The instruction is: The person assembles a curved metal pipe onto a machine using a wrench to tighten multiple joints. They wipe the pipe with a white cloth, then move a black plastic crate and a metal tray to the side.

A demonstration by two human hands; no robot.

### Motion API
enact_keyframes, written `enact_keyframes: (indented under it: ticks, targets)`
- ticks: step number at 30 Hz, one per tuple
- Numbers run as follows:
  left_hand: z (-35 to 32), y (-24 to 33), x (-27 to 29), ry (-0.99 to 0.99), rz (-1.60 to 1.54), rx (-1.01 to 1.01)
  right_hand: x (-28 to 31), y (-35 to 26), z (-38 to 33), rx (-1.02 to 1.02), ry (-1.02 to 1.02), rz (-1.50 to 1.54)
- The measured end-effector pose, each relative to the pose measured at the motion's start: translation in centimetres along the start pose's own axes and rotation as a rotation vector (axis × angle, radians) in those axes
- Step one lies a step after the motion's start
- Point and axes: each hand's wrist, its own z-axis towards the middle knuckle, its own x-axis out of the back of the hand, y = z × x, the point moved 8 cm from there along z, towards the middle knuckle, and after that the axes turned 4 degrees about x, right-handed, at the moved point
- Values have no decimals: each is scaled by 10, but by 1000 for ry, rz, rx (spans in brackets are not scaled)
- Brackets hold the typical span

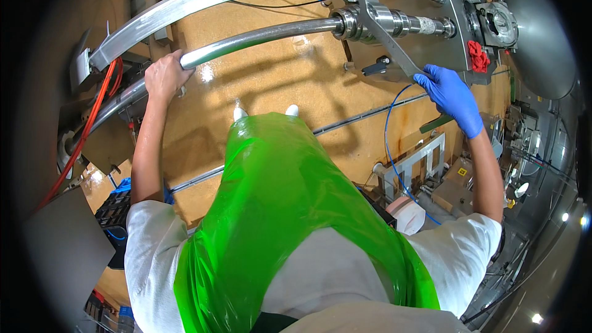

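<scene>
Left hand (165,76), bare, clamped around curved steel pipe (259,36) near its lower bend. Right hand (451,94), blue-gloved, fingers closed on handle end of large spanner wrench (376,24). Wrench head hooked on pipe coupling nut (353,23), where pipe meets steel machine (431,18). Second, flatter steel tube (166,15) runs above. Green plastic apron (277,209) hangs over speckled tan floor (277,80). Red rag (478,57) on machine.

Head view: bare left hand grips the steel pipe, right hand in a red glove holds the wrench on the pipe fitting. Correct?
Not quite. In the head view the right hand wears a blue glove, not red. The rest holds: the bare left hand grips the steel pipe, and the right holds the wrench on the fitting.
</scene>
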Motion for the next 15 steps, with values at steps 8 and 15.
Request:
enact_keyframes:
  ticks: [8,15]
  targets:
    - [0,2,1,-12,21,10,53,-33,38,-23,-281,-275]
    - [0,-2,-2,-3,1,24,61,-59,59,-6,-422,-378]
